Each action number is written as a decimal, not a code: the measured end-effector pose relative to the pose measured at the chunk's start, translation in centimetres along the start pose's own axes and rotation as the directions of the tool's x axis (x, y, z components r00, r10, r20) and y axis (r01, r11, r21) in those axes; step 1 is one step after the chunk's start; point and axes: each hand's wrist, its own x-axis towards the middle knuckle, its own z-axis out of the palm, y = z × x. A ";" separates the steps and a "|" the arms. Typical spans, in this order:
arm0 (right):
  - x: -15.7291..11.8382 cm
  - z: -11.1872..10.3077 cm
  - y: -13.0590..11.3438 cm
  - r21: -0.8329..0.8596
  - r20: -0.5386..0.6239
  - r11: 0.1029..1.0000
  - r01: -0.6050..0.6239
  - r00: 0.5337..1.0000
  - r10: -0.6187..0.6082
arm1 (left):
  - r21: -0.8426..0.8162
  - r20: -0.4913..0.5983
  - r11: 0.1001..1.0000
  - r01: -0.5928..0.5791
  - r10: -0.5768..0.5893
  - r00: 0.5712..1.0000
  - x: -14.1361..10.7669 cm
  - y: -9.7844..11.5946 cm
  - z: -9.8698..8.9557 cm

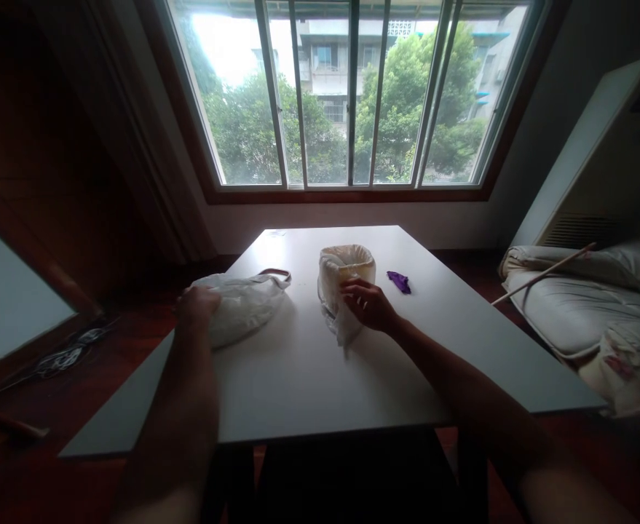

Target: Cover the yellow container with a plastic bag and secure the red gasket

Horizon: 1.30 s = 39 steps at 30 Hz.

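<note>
Rests the left hand (198,300) on one white plastic bag (243,309), at its left end – fingers hidden, so cannot tell how tightly closed. Reaches with the right hand (368,302) to one container (368,269), against the near side of its single plastic liner (333,280). Bends the fingers of the right hand fairly narrow there; cannot tell whether pinched on the plastic.

On one white surface (298,400): one bag lying on the left, spread low, with one brown-edged loop (282,273) at its far right end; one container standing upright to the right of the bag, apart from it, lined over the rim and with loose plastic hanging down toward the near side; one crumpled purple piece (400,282) lying just right of the container, untouched.

Beyond the surface, one wide window (354,94). To the right, one padded seat (598,306) with one thin stick (543,275) slanting across it. On the floor (112,371) at left, a tangle of cables (65,358) – too blurred to count.
</note>
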 end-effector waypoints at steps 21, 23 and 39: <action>0.0 -4.1 4.0 -0.224 -0.355 0.967 -0.125 0.934 0.039 | 0.024 0.348 0.983 -0.180 0.161 0.923 -4.3 8.5 9.2; -0.1 -4.2 4.2 -0.243 -0.380 0.957 -0.160 0.923 0.058 | 0.024 0.328 0.980 -0.195 0.177 0.928 -4.4 8.4 9.7; 0.1 -3.6 5.4 -0.363 -0.242 0.931 -0.042 0.969 -0.050 | -0.268 0.152 0.917 -0.297 0.345 0.926 -5.3 10.0 9.7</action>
